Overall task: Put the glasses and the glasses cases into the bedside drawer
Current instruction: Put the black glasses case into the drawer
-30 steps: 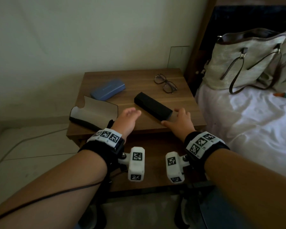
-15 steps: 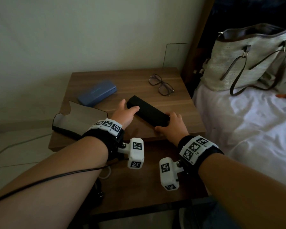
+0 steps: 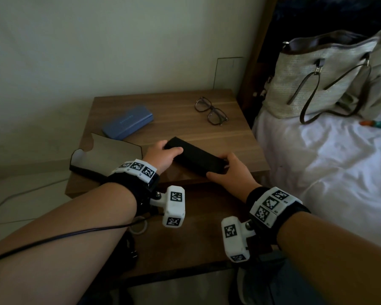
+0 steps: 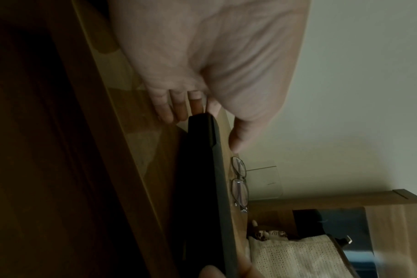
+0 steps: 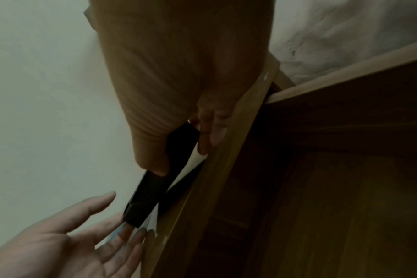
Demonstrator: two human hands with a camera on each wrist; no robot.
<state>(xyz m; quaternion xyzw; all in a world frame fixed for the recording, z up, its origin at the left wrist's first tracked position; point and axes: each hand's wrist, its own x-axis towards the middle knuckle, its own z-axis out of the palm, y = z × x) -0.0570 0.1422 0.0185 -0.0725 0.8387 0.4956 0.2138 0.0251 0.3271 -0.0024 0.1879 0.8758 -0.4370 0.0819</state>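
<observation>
The black case [image 3: 195, 158] is lying slantwise on the nightstand [image 3: 229, 137], near its front edge. The left hand [image 3: 162, 156] is gripping its far end, and the right hand [image 3: 230, 172] is gripping the near end.

Dim room, daylight from right, wrist views dark, blurred, edge-warped

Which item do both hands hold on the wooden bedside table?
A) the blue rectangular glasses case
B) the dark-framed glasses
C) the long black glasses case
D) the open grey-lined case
C: the left hand and right hand grip opposite ends of the long black glasses case.
</observation>
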